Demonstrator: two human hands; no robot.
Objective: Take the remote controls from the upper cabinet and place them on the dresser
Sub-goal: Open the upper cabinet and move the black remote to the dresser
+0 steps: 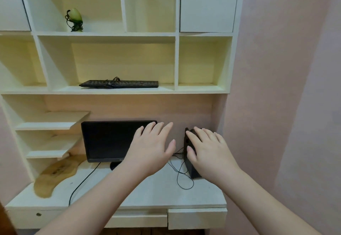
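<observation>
No remote control shows in the head view. My left hand (151, 148) is stretched out in front of me with straight, spread fingers, in front of the black monitor (107, 140), and holds nothing. My right hand (208, 151) is also held out flat with straight fingers, in front of a black speaker (190, 164) on the desk; whether it touches the speaker I cannot tell. A closed white cabinet door (206, 3) is at the upper right, another closed door (11, 3) at the upper left.
A black keyboard (120, 83) lies on the middle shelf. A green ornament (74, 19) stands on a higher shelf. Thin black cables (180, 173) trail over the white desk (156, 194). A wooden board (55, 173) leans at the left. Drawers (197, 218) sit under the desk edge.
</observation>
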